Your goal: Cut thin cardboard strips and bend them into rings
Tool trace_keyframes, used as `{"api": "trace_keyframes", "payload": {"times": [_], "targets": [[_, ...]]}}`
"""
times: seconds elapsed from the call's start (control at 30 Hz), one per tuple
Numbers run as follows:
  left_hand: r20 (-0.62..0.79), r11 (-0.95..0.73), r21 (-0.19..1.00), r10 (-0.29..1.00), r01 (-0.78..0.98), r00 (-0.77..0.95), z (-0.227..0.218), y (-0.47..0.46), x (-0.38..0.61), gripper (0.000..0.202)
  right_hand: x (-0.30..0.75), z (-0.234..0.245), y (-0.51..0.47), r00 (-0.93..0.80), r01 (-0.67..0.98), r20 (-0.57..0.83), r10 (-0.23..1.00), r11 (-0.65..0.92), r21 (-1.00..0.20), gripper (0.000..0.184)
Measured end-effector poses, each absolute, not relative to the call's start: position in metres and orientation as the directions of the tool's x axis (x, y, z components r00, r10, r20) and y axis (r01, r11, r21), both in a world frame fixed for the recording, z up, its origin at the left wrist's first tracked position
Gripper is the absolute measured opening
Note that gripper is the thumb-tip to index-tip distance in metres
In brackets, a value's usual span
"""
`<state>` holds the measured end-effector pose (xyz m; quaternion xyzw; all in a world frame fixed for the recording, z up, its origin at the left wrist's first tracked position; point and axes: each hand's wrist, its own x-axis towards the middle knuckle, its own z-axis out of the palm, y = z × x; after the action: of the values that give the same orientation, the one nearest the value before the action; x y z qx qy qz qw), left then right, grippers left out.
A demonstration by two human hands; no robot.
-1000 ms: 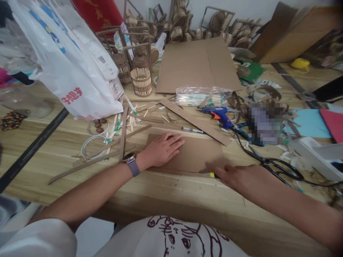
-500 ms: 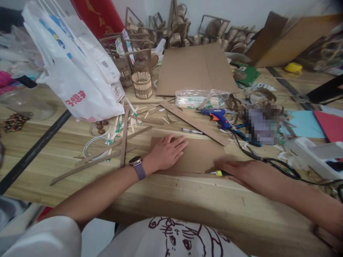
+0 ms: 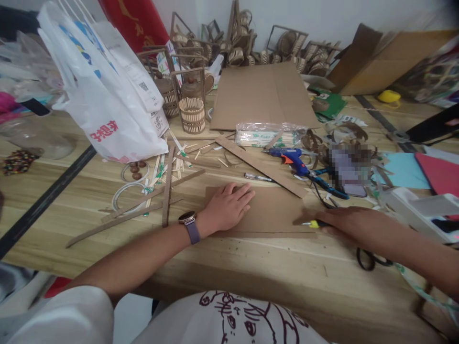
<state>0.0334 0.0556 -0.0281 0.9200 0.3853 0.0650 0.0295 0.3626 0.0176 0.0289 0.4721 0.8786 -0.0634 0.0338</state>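
Observation:
A brown cardboard piece [image 3: 274, 210] lies flat on the wooden table close in front of me. My left hand [image 3: 229, 206] presses on its left half, fingers stretched out and holding nothing. Along the near edge of the cardboard runs a thin dark line, like a cut. At the right end, my right hand [image 3: 339, 220] is closed around a craft knife [image 3: 314, 223] with a yellow collar. Its metal blade points left, over or against the cardboard's right edge; whether it touches is unclear. Beyond the cardboard lie a pen [image 3: 257, 177] and a cardboard strip [image 3: 260, 165].
A blue glue gun [image 3: 292, 158] and its black cord lie behind my right hand. At the left, cardboard strips [image 3: 168, 186], small sticks and rings are scattered near a white plastic bag [image 3: 103, 95]. Farther back stand a slatted bucket [image 3: 192, 114] and a large cardboard sheet [image 3: 263, 95].
My right hand with the craft knife has moved right and slightly up, off the near edge line. The left hand stays on the cardboard. The view has shifted slightly.

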Motion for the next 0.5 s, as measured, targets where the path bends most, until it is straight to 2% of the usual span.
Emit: {"api": "trace_keyframes", "payload": {"times": [0.13,0.2,0.3,0.5], "targets": [[0.090,-0.698,0.090,0.716,0.710,0.692,-0.029,0.056,0.034,0.047,0.351,0.038,0.012,-0.535,0.842,-0.259,0.804,0.531,-0.092,0.026],[0.092,-0.709,0.074,0.705,0.701,0.703,-0.029,0.058,0.033,0.047,0.327,0.037,0.010,-0.595,0.796,-0.314,0.740,0.597,-0.100,0.020],[0.093,-0.754,0.057,0.657,0.655,0.748,-0.030,0.065,0.028,0.048,0.279,0.027,0.008,-0.685,0.710,-0.270,0.676,0.704,-0.038,0.012],[0.126,-0.778,0.070,0.628,0.625,0.768,-0.029,0.070,0.022,0.047,0.221,0.018,0.012,-0.764,0.635,-0.163,0.624,0.772,-0.018,0.017]]}}
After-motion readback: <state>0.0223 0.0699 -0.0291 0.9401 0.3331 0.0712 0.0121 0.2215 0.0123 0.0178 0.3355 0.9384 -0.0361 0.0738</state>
